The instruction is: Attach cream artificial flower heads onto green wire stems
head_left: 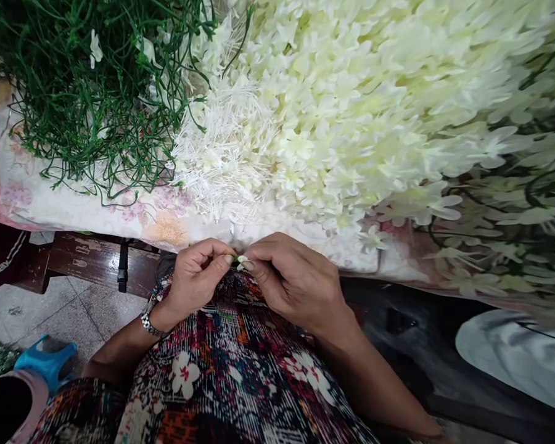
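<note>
My left hand (197, 277) and my right hand (296, 280) meet over my lap, just below the table edge. Both pinch one small white artificial flower piece (241, 259) between thumbs and fingertips; a bit of green stem shows at the left fingertips. A metal watch (148, 322) sits on my left wrist. Above the hands lie a heap of cream-white fabric flowers (351, 105), a pile of thin white plastic stamens (222, 148) and a tangle of green plastic stems (87, 92).
A floral cloth (74, 203) covers the table, whose dark wooden rail (97, 259) shows below. A blue sandal (46, 364) and tiled floor lie at lower left. Finished flower strands (513, 234) trail at right. My patterned dress fills the lap.
</note>
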Available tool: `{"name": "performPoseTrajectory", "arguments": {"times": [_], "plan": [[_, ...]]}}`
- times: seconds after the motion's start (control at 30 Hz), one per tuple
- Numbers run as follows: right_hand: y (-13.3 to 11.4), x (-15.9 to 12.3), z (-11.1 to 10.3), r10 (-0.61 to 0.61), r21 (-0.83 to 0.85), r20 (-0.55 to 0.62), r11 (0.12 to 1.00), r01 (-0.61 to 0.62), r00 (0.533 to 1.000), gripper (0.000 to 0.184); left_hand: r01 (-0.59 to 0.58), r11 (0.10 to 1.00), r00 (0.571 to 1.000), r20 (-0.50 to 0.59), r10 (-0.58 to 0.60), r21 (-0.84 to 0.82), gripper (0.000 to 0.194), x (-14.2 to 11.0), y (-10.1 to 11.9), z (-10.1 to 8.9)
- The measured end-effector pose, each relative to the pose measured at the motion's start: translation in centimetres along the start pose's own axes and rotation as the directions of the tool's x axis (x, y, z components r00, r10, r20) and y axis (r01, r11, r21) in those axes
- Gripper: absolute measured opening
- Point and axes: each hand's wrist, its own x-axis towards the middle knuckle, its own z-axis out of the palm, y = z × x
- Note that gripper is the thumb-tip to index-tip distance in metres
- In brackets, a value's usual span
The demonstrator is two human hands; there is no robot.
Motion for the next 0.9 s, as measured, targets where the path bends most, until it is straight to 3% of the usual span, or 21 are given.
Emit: {"name": "performPoseTrajectory", "arguments": {"times": [0.37,0.63,0.9], "plan": [[0.3,-0.7,0.8,0.153,0.074,-0.063,0.986,-0.149,0.986,0.004,-0.038,0.997,0.999,-0.005,0.039,0.060,0.015,0.5,0.0,0.7],[0.7,-0.7,0.8,0.168,0.156,-0.078,0.975,-0.155,0.983,0.004,-0.134,0.982,0.991,0.006,0.135,0.136,0.011,0.5,0.5,1.0],[0.5,-0.8,1.0,0.192,0.161,-0.108,0.972,-0.174,0.975,0.005,-0.153,0.971,0.987,-0.021,0.160,0.182,0.013,0.6,0.7,1.3]]}}
